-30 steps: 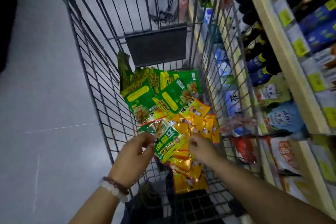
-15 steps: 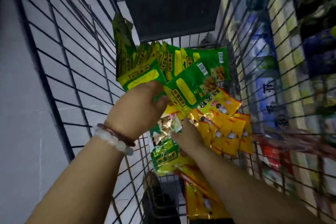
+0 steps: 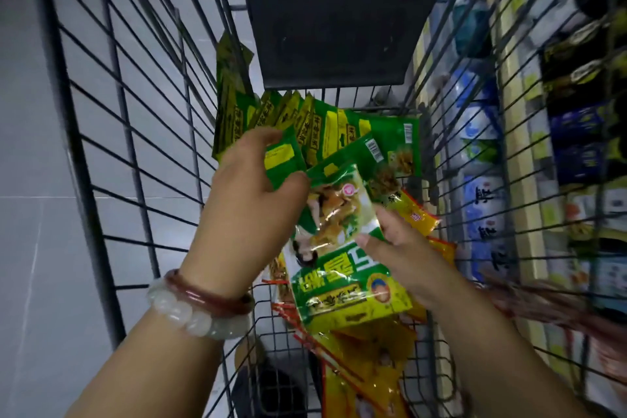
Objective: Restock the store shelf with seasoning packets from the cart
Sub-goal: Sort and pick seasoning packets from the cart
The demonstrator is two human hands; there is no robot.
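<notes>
Inside the wire cart (image 3: pixel 142 153), head view: left hand (image 3: pixel 251 200) grip pinches a green seasoning packet (image 3: pixel 283 159) at 12 o'clock. Right hand (image 3: pixel 407 254) grip clamps a clear-windowed green packet (image 3: pixel 342 248) at its 9 o'clock. Yellow packets (image 3: pixel 369 360) lie beneath; shelf (image 3: pixel 515 132) at 3 o'clock.

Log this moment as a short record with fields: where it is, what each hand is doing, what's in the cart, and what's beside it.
place: inside a wire cart in a store aisle
left hand: gripping a green packet near the cart's far end; two bracelets on the wrist
right hand: holding a green and yellow packet by its right edge
cart contents: a row of green packets at the far end, yellow packets nearer
beside cart: stocked shelves on the right, blurred
</notes>
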